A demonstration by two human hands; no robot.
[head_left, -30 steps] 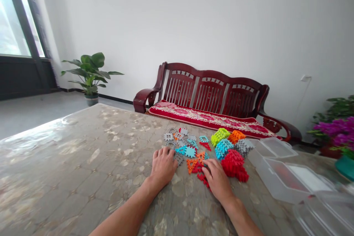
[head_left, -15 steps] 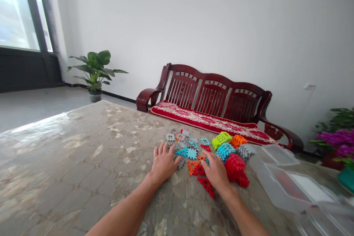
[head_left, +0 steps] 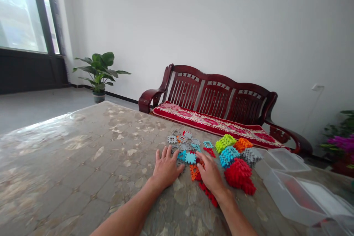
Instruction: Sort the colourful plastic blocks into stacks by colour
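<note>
Over toothed pieces (head_left: 190, 158), right hand (head_left: 210, 174), left hand (head_left: 166, 167) alongside

Daylight, fairly bright, from the window (head_left: 19, 11) at far left, its glass washed out to pale white-blue; white glare along the left edge of the desk (head_left: 72, 143), its tone duller toward the right; wall (head_left: 152, 25) lighter at left, greyer at upper right; glossy highlights on the armrest of the sofa (head_left: 215, 94); plastic pieces (head_left: 190, 158) vivid in colour, fine teeth soft; wide-angle lean and stretching at the margins; clear boxes (head_left: 293, 197) smeared at lower right, contents perhaps reddish; flowers (head_left: 340, 143) blurred.
</note>
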